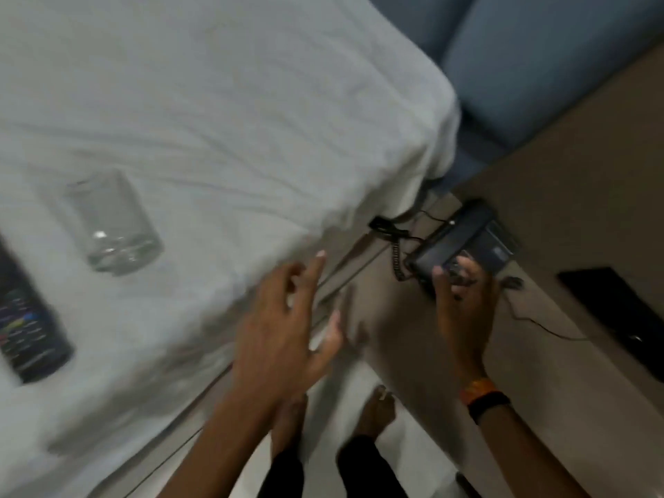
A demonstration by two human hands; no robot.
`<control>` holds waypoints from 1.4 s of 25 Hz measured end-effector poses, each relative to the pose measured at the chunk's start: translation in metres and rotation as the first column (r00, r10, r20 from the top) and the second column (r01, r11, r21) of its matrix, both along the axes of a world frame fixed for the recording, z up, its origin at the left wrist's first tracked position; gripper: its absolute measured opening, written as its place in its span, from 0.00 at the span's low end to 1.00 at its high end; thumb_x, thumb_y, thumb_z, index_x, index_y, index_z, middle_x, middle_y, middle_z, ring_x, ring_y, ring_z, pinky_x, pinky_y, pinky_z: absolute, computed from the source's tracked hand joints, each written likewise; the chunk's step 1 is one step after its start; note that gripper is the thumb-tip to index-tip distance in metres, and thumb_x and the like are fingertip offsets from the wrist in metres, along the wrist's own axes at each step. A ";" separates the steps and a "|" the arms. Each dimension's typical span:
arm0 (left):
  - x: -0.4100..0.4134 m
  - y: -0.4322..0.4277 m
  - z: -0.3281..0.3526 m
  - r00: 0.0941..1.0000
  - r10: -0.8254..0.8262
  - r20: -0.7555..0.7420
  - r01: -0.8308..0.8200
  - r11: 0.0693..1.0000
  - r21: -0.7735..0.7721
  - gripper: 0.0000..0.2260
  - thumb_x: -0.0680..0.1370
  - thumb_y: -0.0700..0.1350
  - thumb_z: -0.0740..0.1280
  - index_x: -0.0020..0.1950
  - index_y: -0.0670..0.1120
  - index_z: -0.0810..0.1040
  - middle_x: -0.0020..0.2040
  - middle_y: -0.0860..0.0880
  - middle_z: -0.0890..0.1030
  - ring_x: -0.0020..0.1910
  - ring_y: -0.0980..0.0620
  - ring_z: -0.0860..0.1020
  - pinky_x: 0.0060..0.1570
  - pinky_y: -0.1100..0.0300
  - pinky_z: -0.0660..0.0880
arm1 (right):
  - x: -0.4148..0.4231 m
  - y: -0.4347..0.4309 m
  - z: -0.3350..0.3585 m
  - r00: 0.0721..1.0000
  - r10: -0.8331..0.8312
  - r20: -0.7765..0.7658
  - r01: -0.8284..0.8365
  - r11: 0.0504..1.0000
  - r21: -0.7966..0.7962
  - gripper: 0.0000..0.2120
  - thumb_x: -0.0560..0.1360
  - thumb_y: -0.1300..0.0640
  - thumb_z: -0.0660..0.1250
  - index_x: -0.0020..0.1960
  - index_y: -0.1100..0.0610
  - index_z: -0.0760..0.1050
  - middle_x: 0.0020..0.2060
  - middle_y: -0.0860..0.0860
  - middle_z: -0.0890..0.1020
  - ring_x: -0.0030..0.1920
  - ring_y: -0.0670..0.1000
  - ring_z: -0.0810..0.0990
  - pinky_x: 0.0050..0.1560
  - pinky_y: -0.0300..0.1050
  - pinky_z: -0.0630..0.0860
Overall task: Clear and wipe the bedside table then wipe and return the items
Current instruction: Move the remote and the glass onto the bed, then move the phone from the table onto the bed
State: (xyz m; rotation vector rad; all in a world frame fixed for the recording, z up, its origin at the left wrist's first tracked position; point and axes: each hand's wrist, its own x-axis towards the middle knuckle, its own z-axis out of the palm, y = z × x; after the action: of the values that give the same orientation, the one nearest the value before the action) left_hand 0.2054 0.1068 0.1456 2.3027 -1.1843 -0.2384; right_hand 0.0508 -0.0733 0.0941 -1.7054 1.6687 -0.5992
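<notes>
Blurred view, down over a bed edge and a brown bench [575,195]. On the white bedsheet [215,120], at left: an empty drinking glass [113,224] lying on its side, and just beside it, nearer the frame edge, a dark remote control [25,328] with coloured buttons, partly cut off. On the bench, near the bed corner: a black desk telephone [463,239], coiled cord [397,255] trailing off its left end toward a small black plug by the sheet. Further right on the bench, a flat black rectangular object [618,314], well apart from the phone, kind unclear. Thin cable [539,325] running across the bench surface between them.

Left hand [287,328] open wide, fingers spread, hovering over the gap between bed and bench, holding nothing. Right hand [463,300] reaching onto the telephone's near edge, fingers curled over it; full grip or mere touch impossible to tell through the blur. Orange and black bands [485,397] on the right wrist. Bare feet [377,407] on pale floor below.
</notes>
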 end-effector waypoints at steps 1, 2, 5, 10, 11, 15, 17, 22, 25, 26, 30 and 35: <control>-0.018 -0.034 -0.019 0.990 -0.128 -0.058 0.131 0.991 0.036 0.32 0.78 0.59 0.60 0.79 0.47 0.66 0.67 0.42 0.73 0.61 0.45 0.75 0.51 0.52 0.78 | -0.025 -0.020 -0.018 0.997 -0.079 -0.025 0.081 0.994 0.076 0.28 0.78 0.46 0.71 0.73 0.54 0.69 0.69 0.56 0.70 0.60 0.58 0.80 0.61 0.63 0.80; -0.033 -0.071 -0.039 0.968 -0.216 -0.129 0.227 0.971 0.077 0.33 0.78 0.61 0.58 0.81 0.48 0.63 0.70 0.42 0.71 0.66 0.44 0.73 0.59 0.50 0.77 | -0.048 -0.040 -0.037 0.991 -0.121 -0.057 0.128 0.980 0.150 0.33 0.77 0.45 0.72 0.76 0.54 0.65 0.72 0.58 0.67 0.64 0.60 0.78 0.63 0.64 0.79; -0.052 -0.171 -0.106 0.891 -0.275 -0.360 0.342 0.930 0.135 0.38 0.76 0.64 0.58 0.83 0.50 0.56 0.77 0.40 0.64 0.75 0.40 0.67 0.73 0.46 0.69 | -0.084 -0.084 -0.088 0.995 -0.089 -0.037 0.096 0.941 0.325 0.50 0.68 0.35 0.72 0.81 0.55 0.55 0.76 0.59 0.67 0.71 0.61 0.73 0.72 0.61 0.73; -0.059 -0.268 -0.159 0.799 -0.109 -0.591 0.261 0.949 0.177 0.41 0.67 0.70 0.66 0.78 0.57 0.63 0.71 0.46 0.77 0.70 0.41 0.75 0.69 0.41 0.72 | -0.079 -0.117 -0.120 0.996 -0.061 0.062 0.034 0.927 0.373 0.43 0.68 0.42 0.72 0.76 0.62 0.65 0.70 0.57 0.73 0.65 0.53 0.70 0.65 0.36 0.62; -0.066 -0.268 -0.160 0.790 -0.091 -0.606 0.231 0.960 0.158 0.41 0.66 0.69 0.68 0.77 0.58 0.64 0.69 0.47 0.78 0.68 0.43 0.76 0.67 0.41 0.74 | -0.074 -0.117 -0.120 0.993 -0.076 0.092 0.037 0.930 0.365 0.46 0.64 0.39 0.70 0.76 0.62 0.65 0.71 0.56 0.74 0.67 0.55 0.72 0.69 0.39 0.65; -0.092 -0.223 -0.117 0.655 -0.033 -0.755 0.009 0.999 -0.035 0.31 0.71 0.50 0.76 0.70 0.60 0.68 0.62 0.61 0.78 0.61 0.64 0.79 0.61 0.58 0.79 | -0.064 -0.111 -0.091 0.978 -0.065 0.200 -0.007 0.939 0.343 0.49 0.64 0.41 0.71 0.80 0.54 0.57 0.75 0.54 0.66 0.70 0.62 0.75 0.64 0.62 0.80; -0.103 -0.192 -0.082 0.625 -0.033 -0.780 -0.144 0.977 -0.157 0.31 0.73 0.46 0.76 0.69 0.67 0.67 0.64 0.64 0.78 0.62 0.64 0.79 0.59 0.63 0.78 | -0.052 -0.102 -0.057 0.974 0.001 0.227 -0.055 0.971 0.233 0.47 0.66 0.43 0.70 0.81 0.51 0.57 0.75 0.54 0.63 0.70 0.58 0.74 0.66 0.59 0.79; -0.080 -0.160 -0.001 0.676 0.088 -0.732 -0.439 0.846 -0.303 0.32 0.72 0.55 0.73 0.74 0.69 0.65 0.74 0.58 0.73 0.71 0.48 0.74 0.67 0.42 0.75 | 0.007 -0.085 0.056 0.938 0.199 0.283 -0.222 0.974 0.053 0.45 0.64 0.40 0.66 0.80 0.51 0.61 0.70 0.48 0.67 0.66 0.42 0.73 0.65 0.30 0.72; -0.034 -0.151 0.048 0.766 0.118 -0.632 -0.458 0.790 -0.407 0.35 0.73 0.55 0.72 0.79 0.61 0.63 0.74 0.56 0.72 0.71 0.48 0.75 0.67 0.43 0.75 | 0.063 -0.088 0.118 0.837 0.383 0.391 -0.405 0.914 -0.029 0.40 0.69 0.49 0.70 0.79 0.53 0.63 0.68 0.48 0.65 0.55 0.26 0.74 0.53 0.21 0.72; -0.013 -0.150 0.061 0.788 0.136 -0.600 -0.461 0.776 -0.430 0.36 0.74 0.53 0.72 0.80 0.58 0.62 0.73 0.55 0.73 0.69 0.47 0.76 0.66 0.43 0.76 | 0.085 -0.091 0.132 0.805 0.440 0.398 -0.457 0.888 -0.059 0.36 0.72 0.52 0.70 0.78 0.55 0.65 0.67 0.50 0.66 0.52 0.22 0.73 0.49 0.17 0.69; 0.079 -0.149 0.089 0.797 0.235 -0.557 -0.522 0.732 -0.437 0.26 0.76 0.44 0.67 0.75 0.53 0.71 0.62 0.53 0.83 0.60 0.53 0.82 0.60 0.49 0.80 | 0.210 -0.122 0.155 0.709 0.620 0.336 -0.651 0.759 -0.025 0.26 0.71 0.48 0.72 0.68 0.50 0.75 0.65 0.53 0.73 0.51 0.35 0.77 0.51 0.24 0.75; 0.150 -0.137 0.062 0.769 0.373 -0.519 -0.550 0.799 -0.242 0.18 0.78 0.45 0.65 0.67 0.52 0.78 0.52 0.57 0.85 0.50 0.60 0.83 0.57 0.53 0.81 | 0.292 -0.142 0.107 0.644 0.700 0.309 -0.765 0.593 0.249 0.30 0.57 0.43 0.70 0.57 0.52 0.81 0.59 0.56 0.83 0.54 0.53 0.85 0.60 0.56 0.83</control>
State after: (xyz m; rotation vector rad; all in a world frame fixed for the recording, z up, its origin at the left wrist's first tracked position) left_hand 0.3555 -0.0303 0.2078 1.9620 -0.3476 -0.2971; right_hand 0.3427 -0.2152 0.2008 -1.7915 0.7286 -0.0191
